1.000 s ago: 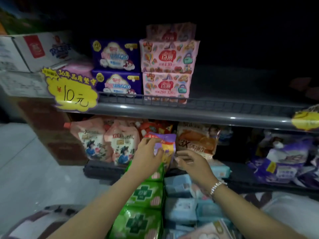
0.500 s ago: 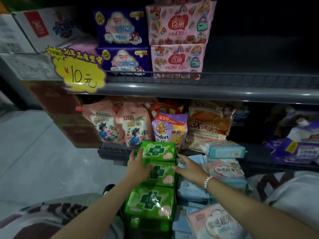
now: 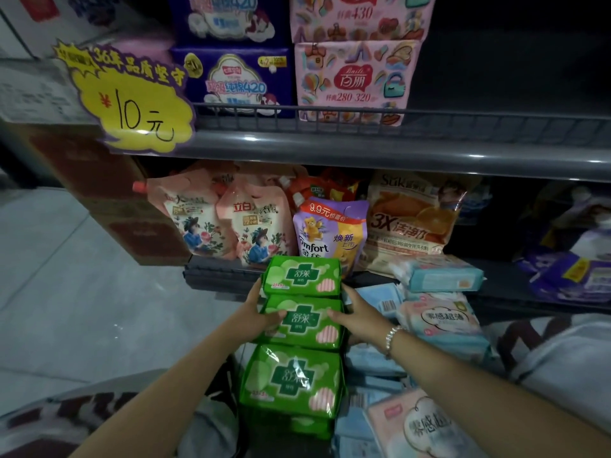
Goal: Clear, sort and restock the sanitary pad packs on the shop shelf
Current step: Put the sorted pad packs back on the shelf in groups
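yellow price sign hanging off the upper shelf at far left. left hand curled round the left edge of the middle green pack, thumb on its face. green packs in a row of three, top green pack touching the lower shelf edge by the purple pouch, bottom green pack nearest. right hand gripping the same middle pack's right edge, bracelet at wrist. blue packs and pink packs piled just right.
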Demonstrator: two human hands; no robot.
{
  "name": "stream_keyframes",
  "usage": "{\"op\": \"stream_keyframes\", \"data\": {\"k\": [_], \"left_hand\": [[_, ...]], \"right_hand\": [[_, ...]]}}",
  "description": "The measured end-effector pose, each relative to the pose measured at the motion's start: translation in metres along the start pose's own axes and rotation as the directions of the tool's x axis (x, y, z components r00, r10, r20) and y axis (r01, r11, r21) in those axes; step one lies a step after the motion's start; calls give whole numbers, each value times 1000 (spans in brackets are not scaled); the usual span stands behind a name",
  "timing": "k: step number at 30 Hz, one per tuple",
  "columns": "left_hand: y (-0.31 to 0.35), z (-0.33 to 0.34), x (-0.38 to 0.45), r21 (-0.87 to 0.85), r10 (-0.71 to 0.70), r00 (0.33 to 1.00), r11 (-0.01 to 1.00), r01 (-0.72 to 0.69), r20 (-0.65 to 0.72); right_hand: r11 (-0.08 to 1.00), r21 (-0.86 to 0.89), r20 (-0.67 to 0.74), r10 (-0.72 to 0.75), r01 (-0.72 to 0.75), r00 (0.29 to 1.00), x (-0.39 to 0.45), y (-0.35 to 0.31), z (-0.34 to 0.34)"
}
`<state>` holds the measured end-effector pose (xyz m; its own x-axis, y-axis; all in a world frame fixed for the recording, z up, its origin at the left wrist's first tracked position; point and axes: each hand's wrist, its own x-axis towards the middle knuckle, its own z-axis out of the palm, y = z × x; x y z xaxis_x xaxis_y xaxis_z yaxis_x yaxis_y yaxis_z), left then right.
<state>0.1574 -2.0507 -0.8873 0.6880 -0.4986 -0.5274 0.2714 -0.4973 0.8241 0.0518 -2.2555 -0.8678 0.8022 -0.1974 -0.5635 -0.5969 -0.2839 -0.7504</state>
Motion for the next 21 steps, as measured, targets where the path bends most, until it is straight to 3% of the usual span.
{"op": "stream_keyframes", "data": {"k": [8,21], "left_hand": [[-1,5,7,-378,-65,991,920,104,114],[12,0,-3,-460,-82,996,883,92,41]], "right_hand": [[999,50,67,3,-6,998,9,-2,3],[995,99,73,25,-32,997,16,-5,11]]}}
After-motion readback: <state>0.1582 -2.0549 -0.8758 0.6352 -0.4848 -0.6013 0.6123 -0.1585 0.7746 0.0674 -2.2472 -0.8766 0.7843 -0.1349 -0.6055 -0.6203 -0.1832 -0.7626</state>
